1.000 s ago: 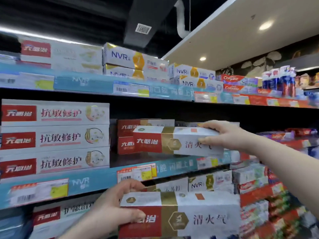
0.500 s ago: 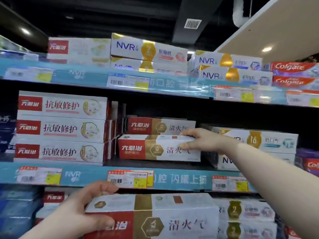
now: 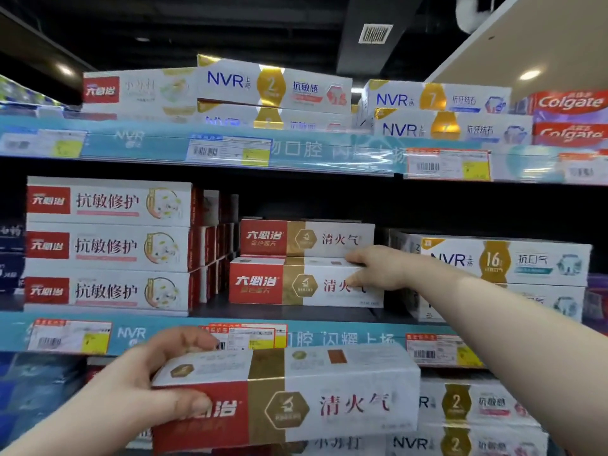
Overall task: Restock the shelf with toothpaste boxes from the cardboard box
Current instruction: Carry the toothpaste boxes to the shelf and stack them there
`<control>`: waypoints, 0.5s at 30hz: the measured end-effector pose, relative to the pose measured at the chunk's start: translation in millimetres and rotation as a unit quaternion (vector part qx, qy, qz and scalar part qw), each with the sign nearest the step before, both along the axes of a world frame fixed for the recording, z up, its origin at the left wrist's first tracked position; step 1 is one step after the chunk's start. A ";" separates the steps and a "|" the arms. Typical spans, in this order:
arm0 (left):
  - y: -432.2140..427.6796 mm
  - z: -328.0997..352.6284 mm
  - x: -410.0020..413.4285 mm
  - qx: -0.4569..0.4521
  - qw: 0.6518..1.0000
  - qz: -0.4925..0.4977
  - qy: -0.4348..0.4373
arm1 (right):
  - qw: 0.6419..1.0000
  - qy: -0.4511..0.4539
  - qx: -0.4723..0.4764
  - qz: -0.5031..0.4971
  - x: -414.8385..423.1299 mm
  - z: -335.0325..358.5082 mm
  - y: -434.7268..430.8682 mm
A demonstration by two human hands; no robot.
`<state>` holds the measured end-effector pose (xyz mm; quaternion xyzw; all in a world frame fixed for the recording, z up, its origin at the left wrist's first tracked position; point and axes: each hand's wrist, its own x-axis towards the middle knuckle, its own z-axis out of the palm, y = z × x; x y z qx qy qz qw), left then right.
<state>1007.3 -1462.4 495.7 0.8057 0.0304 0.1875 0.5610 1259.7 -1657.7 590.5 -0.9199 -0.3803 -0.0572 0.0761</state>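
Right hand (image 3: 378,269) pinched the end of a red-and-gold toothpaste box (image 3: 296,284) resting on the middle shelf (image 3: 312,312); left hand (image 3: 158,386) clasped a second box (image 3: 296,396) below. Risk: an uneven push could skew it, leaving it overhanging the edge.

Middle shelf (image 3: 210,337) is carrying a red-white-gold toothpaste box (image 3: 296,284); left of that box a three-high white stack (image 3: 108,245) is sitting, right of it NVR boxes (image 3: 500,261) are resting.
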 end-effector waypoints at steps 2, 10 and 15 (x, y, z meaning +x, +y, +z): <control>-0.9 8.1 -1.8 0.002 1.000 0.005 -0.019 | 1.000 -0.015 0.002 0.000 -4.4 1.5 -0.4; -1.4 66.5 20.2 0.027 0.995 -0.001 -0.096 | 0.985 -0.129 0.117 0.017 -32.1 54.0 -40.5; 2.6 100.7 67.5 0.047 0.992 0.033 -0.110 | 0.976 -0.170 0.138 -0.008 -33.3 52.1 -64.5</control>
